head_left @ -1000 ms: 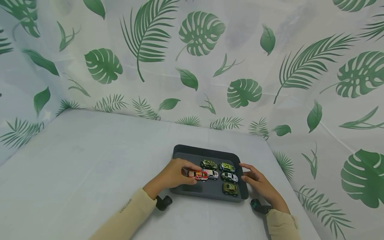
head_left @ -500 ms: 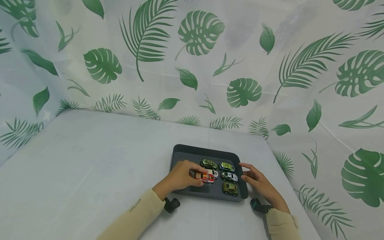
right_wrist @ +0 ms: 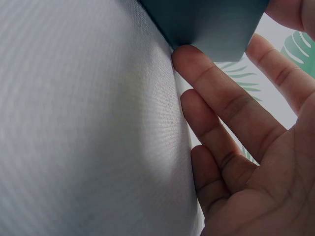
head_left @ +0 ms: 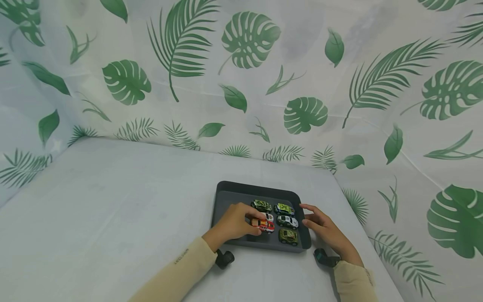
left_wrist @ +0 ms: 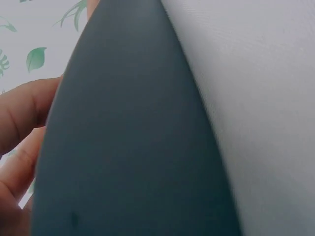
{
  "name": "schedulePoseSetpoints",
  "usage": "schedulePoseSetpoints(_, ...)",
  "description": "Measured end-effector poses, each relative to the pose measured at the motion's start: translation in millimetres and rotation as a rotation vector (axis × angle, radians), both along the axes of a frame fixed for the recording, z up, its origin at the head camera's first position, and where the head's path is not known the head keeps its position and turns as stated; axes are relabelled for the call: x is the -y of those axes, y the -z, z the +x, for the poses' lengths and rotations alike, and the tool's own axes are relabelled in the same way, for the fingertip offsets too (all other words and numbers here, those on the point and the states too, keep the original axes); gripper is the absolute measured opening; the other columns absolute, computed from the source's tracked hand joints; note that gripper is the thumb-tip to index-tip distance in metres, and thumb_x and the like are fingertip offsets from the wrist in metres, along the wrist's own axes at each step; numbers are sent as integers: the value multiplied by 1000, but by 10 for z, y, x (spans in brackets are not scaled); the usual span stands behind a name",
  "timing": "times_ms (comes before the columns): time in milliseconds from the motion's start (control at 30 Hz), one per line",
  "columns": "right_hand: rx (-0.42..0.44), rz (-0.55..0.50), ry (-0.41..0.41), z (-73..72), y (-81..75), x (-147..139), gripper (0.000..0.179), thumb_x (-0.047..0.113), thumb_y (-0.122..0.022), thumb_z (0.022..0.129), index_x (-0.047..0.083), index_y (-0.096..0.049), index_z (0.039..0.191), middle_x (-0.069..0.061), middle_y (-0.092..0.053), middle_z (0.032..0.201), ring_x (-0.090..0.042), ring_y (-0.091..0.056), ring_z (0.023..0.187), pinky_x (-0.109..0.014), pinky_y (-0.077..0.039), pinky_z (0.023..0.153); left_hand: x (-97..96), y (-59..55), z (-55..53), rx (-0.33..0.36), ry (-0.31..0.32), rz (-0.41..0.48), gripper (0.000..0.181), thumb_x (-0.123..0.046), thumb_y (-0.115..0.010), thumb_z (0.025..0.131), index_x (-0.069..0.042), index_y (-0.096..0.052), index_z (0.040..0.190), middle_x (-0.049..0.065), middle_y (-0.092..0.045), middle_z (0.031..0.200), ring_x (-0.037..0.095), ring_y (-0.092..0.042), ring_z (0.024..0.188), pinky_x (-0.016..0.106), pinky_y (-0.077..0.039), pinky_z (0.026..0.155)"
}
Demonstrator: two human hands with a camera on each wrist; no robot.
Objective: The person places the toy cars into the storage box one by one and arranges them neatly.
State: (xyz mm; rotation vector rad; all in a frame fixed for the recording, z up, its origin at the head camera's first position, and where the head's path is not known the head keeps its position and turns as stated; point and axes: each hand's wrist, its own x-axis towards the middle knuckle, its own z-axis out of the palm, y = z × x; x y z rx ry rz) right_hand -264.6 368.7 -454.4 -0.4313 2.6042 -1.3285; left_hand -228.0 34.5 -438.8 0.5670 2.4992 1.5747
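In the head view my left hand (head_left: 236,223) pinches a red and yellow toy car (head_left: 265,225) between thumb and fingers, over the dark grey tray (head_left: 241,187). Just behind it, a white toy car (head_left: 269,216) is partly hidden by my fingers. My right hand (head_left: 325,228) rests at the tray's right wall, its fingers fairly straight and touching the rim. In the right wrist view, one finger (right_wrist: 216,81) meets the tray's lower corner (right_wrist: 211,29). The tray wall (left_wrist: 123,118) hides the car in the left wrist view.
Several other toy cars stand in the tray: a dark green one (head_left: 261,205), a yellow-green one (head_left: 284,209), a white and black one (head_left: 287,222) and an olive one (head_left: 288,236). A white cloth (head_left: 113,218) covers the table, and leaf-print fabric (head_left: 203,92) rises behind it.
My left hand has moved right with the red and yellow car, bringing it in front of the white car. My right hand has stayed at the tray's right side.
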Motion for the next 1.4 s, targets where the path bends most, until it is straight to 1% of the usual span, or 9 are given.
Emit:
schedulePoseSetpoints(167, 8, 3, -5, -10, -7, 10, 56, 17, -62, 111, 3, -42, 162, -29, -63, 141, -38, -64, 126, -64, -49, 108, -52, 18, -11, 5, -21, -3, 33, -4, -93, 85, -13, -85, 116, -1, -80, 108, 17, -71, 102, 41, -59, 92)
schedulePoseSetpoints(267, 12, 1, -4, -15, -13, 18, 56, 17, -62, 112, 3, -42, 162, -28, -64, 140, -36, -65, 125, -62, -49, 108, -81, 23, -16, 3, -33, -10, 32, -4, -93, 84, -14, -86, 114, -4, -80, 97, 12, -70, 93, 47, -57, 100)
schedulePoseSetpoints(367, 13, -1, -7, -15, -16, 22, 56, 16, -61, 112, 2, -41, 162, -28, -64, 140, -36, -65, 125, -63, -49, 108, -113, 21, -14, 3, -36, -23, 31, -3, -94, 83, -13, -86, 112, -7, -74, 79, 7, -66, 78, 55, -48, 113)
schedulePoseSetpoints(500, 18, -10, -3, -10, -12, 24, 57, 16, -62, 111, 1, -41, 162, -29, -64, 140, -38, -65, 125, -66, -48, 108, -152, 20, -3, 5, -39, -55, 30, -3, -94, 83, -14, -87, 110, -10, -67, 67, 5, -60, 65, 52, -52, 109)
schedulePoseSetpoints(567, 19, -10, -1, -9, -9, 23, 57, 15, -62, 111, 1, -41, 162, -29, -64, 140, -38, -65, 125, -66, -48, 108, -168, 26, 2, 7, -46, -74, 30, -3, -94, 83, -15, -87, 109, -12, -67, 67, 4, -59, 64, 46, -57, 96)
schedulePoseSetpoints(733, 27, -5, 13, -12, -5, 19, 57, 16, -63, 111, 2, -42, 162, -28, -64, 140, -37, -65, 125, -64, -48, 108, -193, 49, 1, 17, -64, -102, 31, -4, -96, 81, -16, -87, 108, -11, -68, 68, 5, -60, 66, 39, -58, 89)
schedulePoseSetpoints(1000, 29, -1, 6, 13, -16, 20, 58, 17, -62, 111, 2, -41, 163, -30, -62, 142, -41, -63, 128, -68, -46, 109, -227, 70, -6, 30, -97, -129, 31, -5, -98, 78, -18, -88, 104, -10, -70, 69, 8, -61, 70, 45, -60, 89)
schedulePoseSetpoints(1233, 23, 8, 18, 7, -22, 18, 57, 20, -62, 111, 4, -42, 162, -29, -63, 142, -40, -63, 128, -70, -44, 111, -255, 57, -6, 24, -143, -178, 31, -6, -100, 75, -22, -87, 98, -7, -81, 96, 17, -70, 87, 48, -60, 87)
schedulePoseSetpoints(1400, 20, 3, 14, 7, -17, 11, 57, 20, -62, 111, 5, -42, 163, -30, -62, 142, -43, -63, 129, -73, -43, 111, -275, 62, -3, -23, -173, -268, 31, -12, -101, 75, -27, -87, 98, -11, -81, 98, 19, -71, 91, 50, -58, 86)
